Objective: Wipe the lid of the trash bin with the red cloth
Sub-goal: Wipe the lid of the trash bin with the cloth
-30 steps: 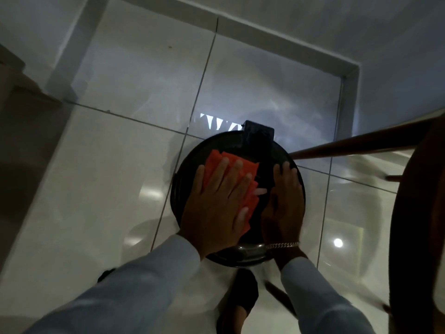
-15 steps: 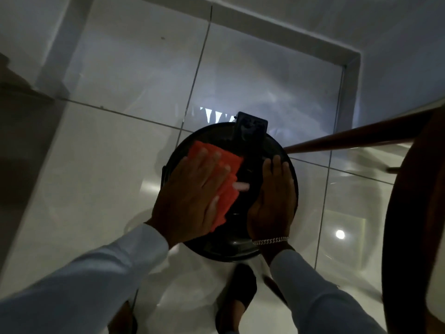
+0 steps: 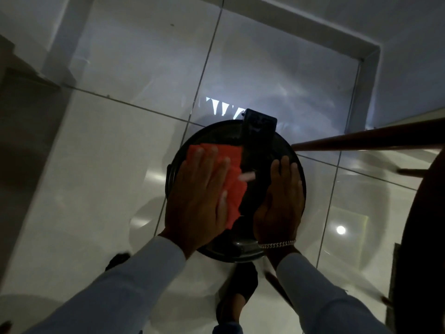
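A round black trash bin stands on the tiled floor, seen from above, and its glossy lid (image 3: pixel 250 208) has a black hinge block at the far edge. A red cloth (image 3: pixel 234 186) lies on the lid's left half. My left hand (image 3: pixel 199 196) presses flat on the cloth with its fingers spread. My right hand (image 3: pixel 279 203), with a chain bracelet at the wrist, rests flat on the lid's right half, touching no cloth.
Glossy pale floor tiles (image 3: pixel 84 177) surround the bin. A dark wooden rail (image 3: pixel 361 138) and a dark curved piece of furniture (image 3: pixel 423 237) stand close on the right. A white skirting corner (image 3: pixel 370 56) lies beyond the bin. My foot (image 3: pixel 238 290) is just below it.
My left hand has slid the red cloth from the lid's middle to its left side. My right hand has stayed flat on the right half.
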Motion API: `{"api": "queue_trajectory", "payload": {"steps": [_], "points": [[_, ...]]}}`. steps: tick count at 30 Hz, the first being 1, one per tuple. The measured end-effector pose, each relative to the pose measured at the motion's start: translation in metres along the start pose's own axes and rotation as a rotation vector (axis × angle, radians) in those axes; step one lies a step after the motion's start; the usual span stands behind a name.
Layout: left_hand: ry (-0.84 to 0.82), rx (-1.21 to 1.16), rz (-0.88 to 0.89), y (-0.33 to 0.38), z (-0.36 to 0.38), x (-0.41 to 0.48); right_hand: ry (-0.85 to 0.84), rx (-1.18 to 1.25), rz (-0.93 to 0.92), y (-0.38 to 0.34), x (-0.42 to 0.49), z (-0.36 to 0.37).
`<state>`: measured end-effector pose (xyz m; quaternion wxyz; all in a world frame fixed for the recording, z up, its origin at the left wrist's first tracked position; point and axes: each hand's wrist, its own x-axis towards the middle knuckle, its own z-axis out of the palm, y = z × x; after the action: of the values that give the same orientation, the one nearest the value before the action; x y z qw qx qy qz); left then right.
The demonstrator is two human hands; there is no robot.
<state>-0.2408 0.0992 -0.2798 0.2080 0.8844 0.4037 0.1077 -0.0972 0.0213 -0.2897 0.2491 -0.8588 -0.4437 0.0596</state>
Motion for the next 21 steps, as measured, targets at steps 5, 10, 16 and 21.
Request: {"api": "queue_trajectory", "payload": {"steps": [5, 10, 16, 21], "points": [[0.064, -0.16, -0.401, 0.01, -0.01, 0.063, 0.006, 0.007, 0.05, -0.003, 0.005, 0.002], [-0.003, -0.068, 0.264, -0.042, -0.016, 0.042, 0.026, 0.042, 0.09, -0.007, 0.006, 0.002], [0.133, -0.037, 0.154, -0.028, 0.007, -0.013, 0.04, 0.062, 0.105, -0.013, 0.003, 0.006], [-0.013, -0.008, -0.012, 0.067, 0.052, -0.099, 0.057, 0.067, 0.129, -0.001, 0.002, 0.004]]}}
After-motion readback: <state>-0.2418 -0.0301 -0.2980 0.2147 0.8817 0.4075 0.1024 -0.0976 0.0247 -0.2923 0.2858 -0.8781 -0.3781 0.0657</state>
